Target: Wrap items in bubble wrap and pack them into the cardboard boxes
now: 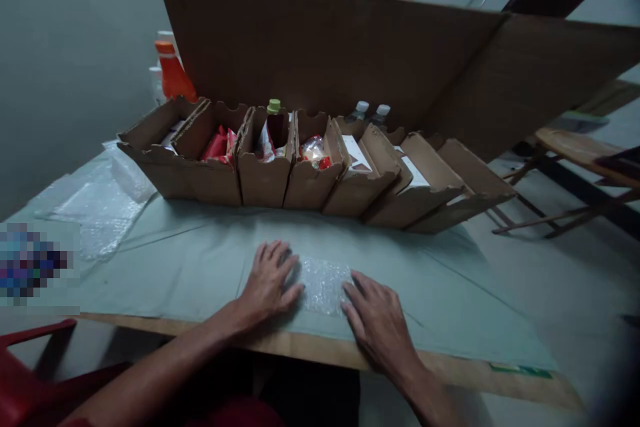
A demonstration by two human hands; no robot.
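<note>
A small sheet of bubble wrap (324,283) lies flat on the pale green table cover (450,300), close to the front edge. My left hand (270,283) rests palm down on its left edge, fingers spread. My right hand (377,320) lies palm down on its right edge, fingers together and pointing up-left. Neither hand grips anything. Behind the sheet stands a row of several open cardboard boxes (263,170) holding red packets (219,145), a green-capped bottle (273,110) and white papers.
A large cardboard sheet (350,60) stands upright behind the boxes. More bubble wrap (103,203) lies at the left, with an orange bottle (173,73) at the back left. A red chair (30,373) sits at the lower left, and wooden furniture (585,153) at the right.
</note>
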